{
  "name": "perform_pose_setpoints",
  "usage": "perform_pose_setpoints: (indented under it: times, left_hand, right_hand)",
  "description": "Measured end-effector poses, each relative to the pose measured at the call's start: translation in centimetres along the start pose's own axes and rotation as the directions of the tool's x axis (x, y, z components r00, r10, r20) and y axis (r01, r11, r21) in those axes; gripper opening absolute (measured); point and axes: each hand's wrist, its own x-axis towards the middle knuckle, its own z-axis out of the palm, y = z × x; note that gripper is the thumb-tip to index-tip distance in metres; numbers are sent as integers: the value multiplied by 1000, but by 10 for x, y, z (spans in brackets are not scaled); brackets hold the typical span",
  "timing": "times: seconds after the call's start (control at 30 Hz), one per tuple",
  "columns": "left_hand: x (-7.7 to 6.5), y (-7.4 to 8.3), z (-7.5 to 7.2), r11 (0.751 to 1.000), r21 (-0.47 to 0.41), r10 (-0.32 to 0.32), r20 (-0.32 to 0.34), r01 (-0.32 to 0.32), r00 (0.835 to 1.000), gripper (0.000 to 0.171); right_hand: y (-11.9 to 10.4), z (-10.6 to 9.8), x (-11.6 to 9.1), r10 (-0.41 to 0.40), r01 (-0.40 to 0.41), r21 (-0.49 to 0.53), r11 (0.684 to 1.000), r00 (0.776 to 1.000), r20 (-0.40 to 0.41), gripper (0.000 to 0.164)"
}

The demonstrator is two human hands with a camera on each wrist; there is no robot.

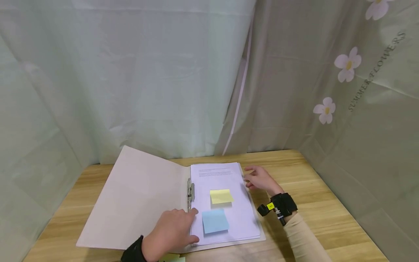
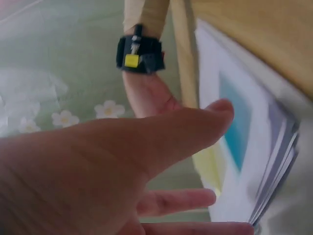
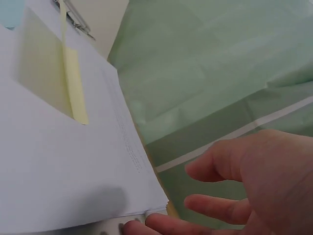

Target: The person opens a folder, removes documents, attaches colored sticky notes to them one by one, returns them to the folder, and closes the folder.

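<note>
A white ring binder (image 1: 144, 203) lies spread flat, its metal clip (image 1: 189, 193) along the spine. On its right side rests a stack of white paper (image 1: 229, 218) with a few lines of print at the top. A yellow sticky note (image 1: 221, 196) and a blue sticky note (image 1: 215, 221) are stuck on the top sheet. My left hand (image 1: 173, 230), fingers spread, is at the lower left edge of the stack beside the spine. By the stack's upper right edge is my right hand (image 1: 260, 179), thumb apart, lower fingertips (image 3: 161, 223) right at the sheets' corner.
The binder lies on a wooden table (image 1: 311, 203). More sticky notes (image 1: 171, 257) lie at the front edge, partly hidden by my left hand. Pale green curtains (image 1: 147, 80) hang behind the table, with printed flowers on the right. Black camera bands (image 1: 284, 204) circle both wrists.
</note>
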Motion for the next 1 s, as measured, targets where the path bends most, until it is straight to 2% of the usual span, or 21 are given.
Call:
perform_pose_setpoints:
  times: [0.2,0.47,0.67,0.77,0.93,1.0]
  left_hand:
    - [0,6,13,997,27,66,-4,-66,998,62]
    - [3,5,22,993,73,100,-114,-92,988,48]
    - [2,4,23,988,113,119,-150,-103,982,43]
    - [1,5,21,988,119,112,-137,-96,984,42]
    - [0,7,13,994,88,66,-59,-61,996,42]
    - [0,7,10,996,73,66,-76,-60,995,40]
  right_hand:
    - [2,5,3,-14,14,-8,1000,1000,-20,51]
    - [5,7,7,-45,45,2,999,999,-9,52]
    - [4,13,8,-83,83,-25,996,996,18,50]
    - [4,16,8,-86,86,-35,996,996,8,47]
    - [4,17,8,-78,78,-41,996,997,3,46]
    - [4,17,8,-77,78,-40,996,997,5,46]
